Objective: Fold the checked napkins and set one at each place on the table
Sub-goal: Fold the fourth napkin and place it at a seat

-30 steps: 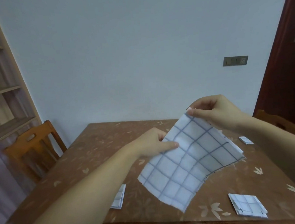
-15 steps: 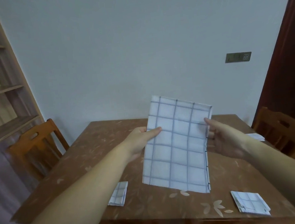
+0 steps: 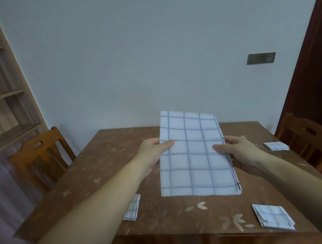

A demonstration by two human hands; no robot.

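Observation:
I hold a white napkin with a grey-blue check [image 3: 194, 157], folded in half into a tall rectangle, above the middle of the brown table [image 3: 111, 165]. My left hand [image 3: 155, 151] pinches its left edge with the thumb on top. My right hand [image 3: 234, 148] grips its right edge, thumb lying across the cloth. Three small folded checked napkins lie on the table: one at the near left [image 3: 132, 208] partly behind my left forearm, one at the near right [image 3: 272, 219], one at the far right edge [image 3: 276, 146].
A wooden chair [image 3: 40, 155] stands at the table's left side and another chair [image 3: 309, 140] at its right. Wooden shelves [image 3: 2, 93] line the left wall. A dark door [image 3: 315, 73] is at the right, with a wall socket [image 3: 261, 58] beside it.
The napkin went from a loose slanted sheet to a flat upright rectangle held by both side edges. My right hand dropped from its top corner to its right edge and now lays its thumb over it.

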